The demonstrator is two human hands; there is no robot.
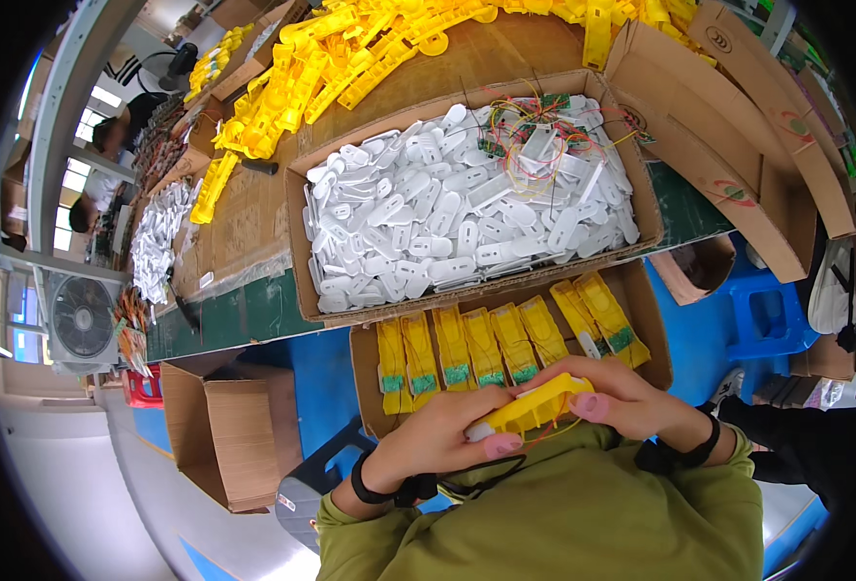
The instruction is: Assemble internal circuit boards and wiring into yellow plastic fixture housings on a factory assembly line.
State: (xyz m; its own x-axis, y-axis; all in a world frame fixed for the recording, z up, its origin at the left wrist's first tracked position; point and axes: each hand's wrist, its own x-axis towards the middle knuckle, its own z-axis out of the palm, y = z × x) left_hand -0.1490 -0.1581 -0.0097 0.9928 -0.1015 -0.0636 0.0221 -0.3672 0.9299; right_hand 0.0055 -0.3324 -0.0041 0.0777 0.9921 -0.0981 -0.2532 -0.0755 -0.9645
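Observation:
A yellow plastic housing [536, 405] is held between my two hands, just above my lap. My left hand [444, 426] grips its left end, where a white piece shows, and my right hand [626, 395] grips its right end. Pink covers sit on both thumbs. Thin wires trail below the housing near the right thumb. Just beyond my hands, a shallow cardboard box [365, 387] holds a row of similar yellow housings [486, 351] with small green circuit boards at their near ends. My fingers partly hide the housing's far side.
A big carton [297, 242] full of white plastic covers [428, 208] stands on the bench, with wired circuit boards [549, 131] on top. Yellow housings [321, 63] are heaped behind. Open cartons [239, 436] flank me; a blue stool [772, 310] stands right. Another person's dark-clothed leg [786, 445] is at right.

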